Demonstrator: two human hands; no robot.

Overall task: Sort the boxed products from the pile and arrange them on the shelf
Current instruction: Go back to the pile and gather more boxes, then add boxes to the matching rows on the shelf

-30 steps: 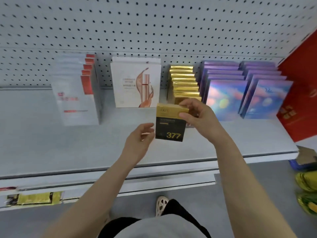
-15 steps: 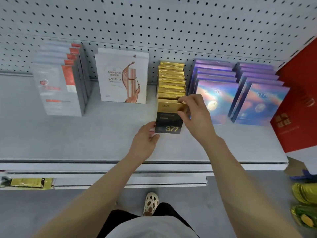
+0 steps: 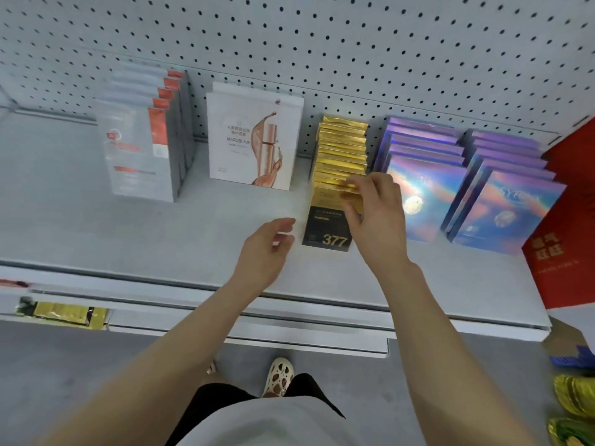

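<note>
left hand (image 3: pixel 264 249): open, fingers loosely curled | right hand (image 3: pixel 375 217): fingers pinched; both arms outstretched

377 box (image 3: pixel 326 226) fronting its row (image 3: pixel 342 149), boxes either side

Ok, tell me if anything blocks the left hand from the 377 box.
Nothing visible does. The left hand hovers open just left of the 377 box, with only bare shelf between them. The right hand holds the box's top.

The black-and-gold box (image 3: pixel 326 230) reads "377"; the white box (image 3: pixel 254 140) reads "MARUBI".
</note>
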